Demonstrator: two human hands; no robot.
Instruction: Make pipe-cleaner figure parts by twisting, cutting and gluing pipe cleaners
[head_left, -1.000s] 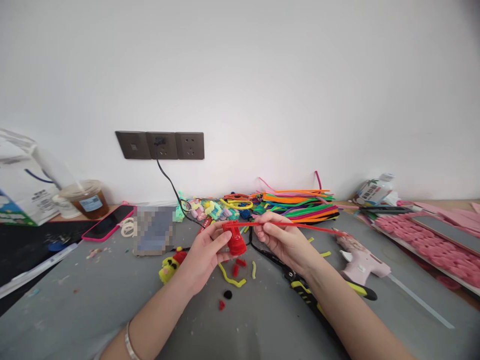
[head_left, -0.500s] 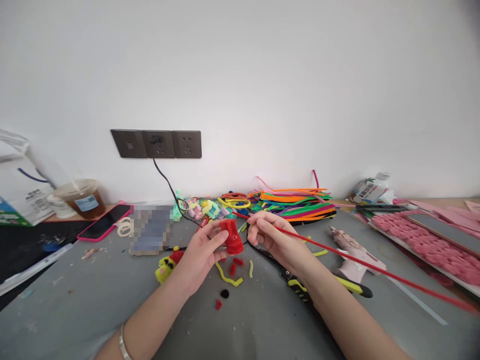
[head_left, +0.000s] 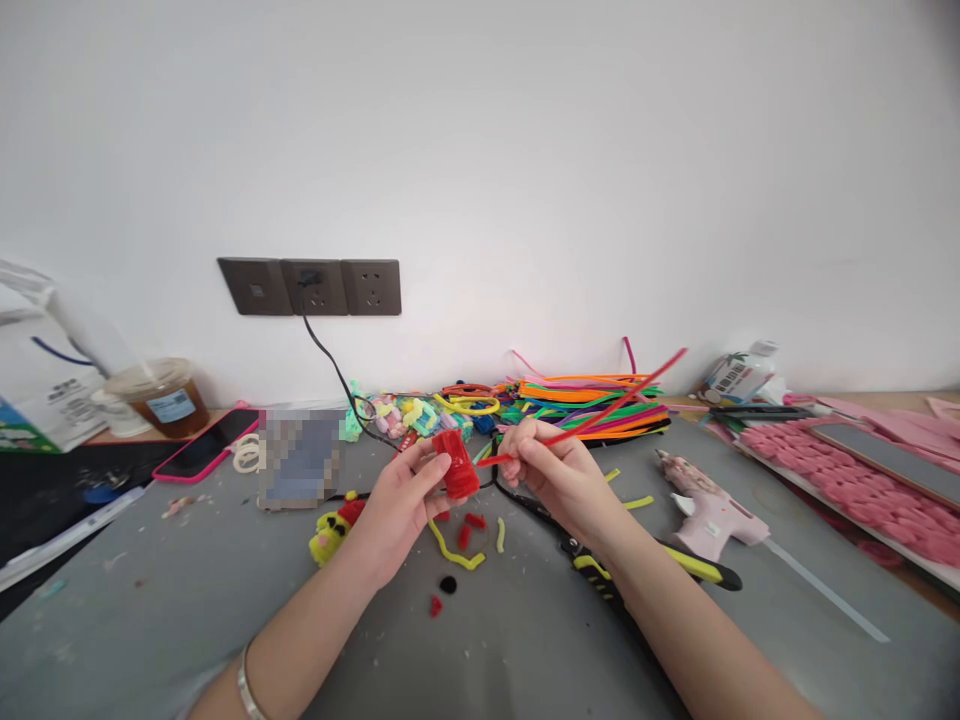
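My left hand (head_left: 394, 500) is closed around a small red wound pipe-cleaner shape (head_left: 454, 463), held above the grey table (head_left: 187, 590). My right hand (head_left: 559, 478) pinches a long red pipe cleaner (head_left: 600, 411) close to that shape. The stem runs from the shape up and to the right, its free end in the air over the coloured pile. Short red and yellow offcuts (head_left: 466, 535) lie on the table just below both hands.
A pile of coloured pipe cleaners (head_left: 592, 400) lies at the back. Yellow-handled pliers (head_left: 600, 570) rest under my right forearm, a pink glue gun (head_left: 709, 515) to their right. A yellow toy figure (head_left: 334, 530), pink phone (head_left: 210, 445), iced drink cup (head_left: 161, 395) and pink foam sheets (head_left: 847, 480) surround them.
The long red stem's free end swung from low on the right up toward the back right. My left hand turned the red shape slightly; both hands stayed close together.
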